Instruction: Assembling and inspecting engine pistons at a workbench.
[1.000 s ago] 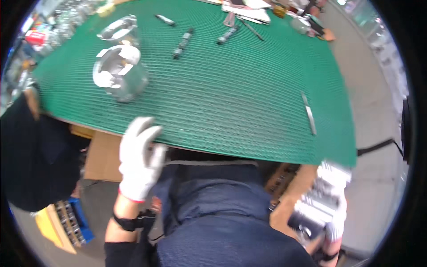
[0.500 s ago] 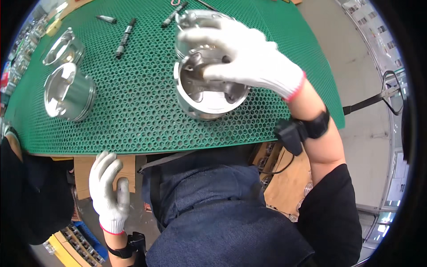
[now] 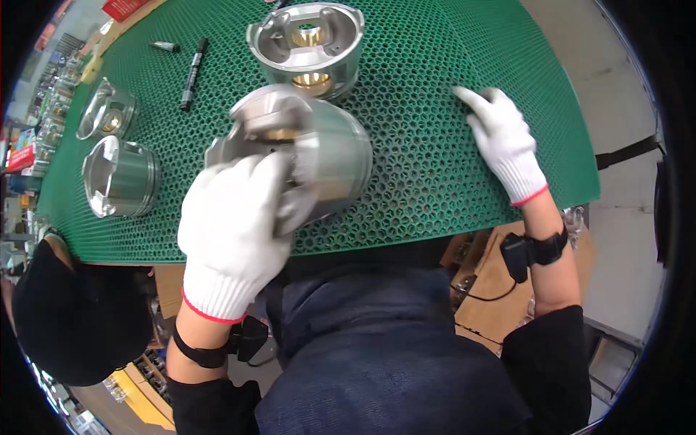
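My left hand (image 3: 233, 217), in a white knit glove with a pink cuff, grips the near metal piston (image 3: 337, 156) by its open end. That piston is tipped on its side, its ringed end turned to the right, and is slightly blurred. My fingertips are hidden inside its skirt. Right behind it a second piston (image 3: 346, 69) stands open side up, with brass-coloured bushings in its pin bores. My gloved right hand (image 3: 502, 130) is over the green mat to the right, holding nothing, its index finger and thumb apart.
Two more pistons, a nearer one (image 3: 130, 181) and a farther one (image 3: 127, 109), sit at the left on the perforated green mat (image 3: 413, 196). A black marker pen (image 3: 193, 76) and a shorter one (image 3: 165, 46) lie behind. Another person's dark sleeve (image 3: 80, 312) is at lower left.
My left hand has come up from below the table edge and taken hold of the near piston, which is now tilted. My right hand has left the pistons and moved right.
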Available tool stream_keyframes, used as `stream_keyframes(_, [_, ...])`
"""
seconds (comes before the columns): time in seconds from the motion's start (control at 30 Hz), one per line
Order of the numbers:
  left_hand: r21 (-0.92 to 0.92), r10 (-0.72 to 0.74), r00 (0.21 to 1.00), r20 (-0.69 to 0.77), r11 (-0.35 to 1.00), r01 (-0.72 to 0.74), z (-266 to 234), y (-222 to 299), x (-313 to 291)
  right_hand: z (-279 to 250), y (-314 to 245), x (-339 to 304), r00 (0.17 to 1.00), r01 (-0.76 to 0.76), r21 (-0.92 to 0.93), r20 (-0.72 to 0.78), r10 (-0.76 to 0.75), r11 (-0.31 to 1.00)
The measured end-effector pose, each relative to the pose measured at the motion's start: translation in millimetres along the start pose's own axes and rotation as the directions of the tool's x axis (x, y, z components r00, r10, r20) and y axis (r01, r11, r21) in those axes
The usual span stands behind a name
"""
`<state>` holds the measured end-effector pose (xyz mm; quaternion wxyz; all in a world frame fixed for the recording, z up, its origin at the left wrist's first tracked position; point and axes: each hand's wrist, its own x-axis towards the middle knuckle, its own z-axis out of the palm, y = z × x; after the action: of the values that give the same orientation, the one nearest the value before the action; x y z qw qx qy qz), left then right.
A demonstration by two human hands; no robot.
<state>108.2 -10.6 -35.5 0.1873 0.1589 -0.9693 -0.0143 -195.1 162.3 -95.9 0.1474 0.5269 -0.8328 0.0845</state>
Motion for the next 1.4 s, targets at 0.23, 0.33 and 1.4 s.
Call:
stream_keyframes(0.23, [-0.879, -0.842, 0.453, 0.294, -0.053, 0.473, 38, -17, -90, 1, 11, -12, 0.992, -0.111, -0.101, 0.051, 0.116, 0.989])
stream_keyframes(0.33, [-0.575, -0.796, 0.599, 0.084, 0.452, 0.682, 41, -18, -104, 1, 12, -10, 0.995, -0.09, -0.056, 0.026, 0.091, 0.994])
stream_keyframes(1.4, [-0.151, -0.054, 0.94, -0.338, 0.988, 0.003, -3, -12, -13, -3, -59, -104, 0.869, -0.284, 0.809, 0.444, 0.22, -0.515])
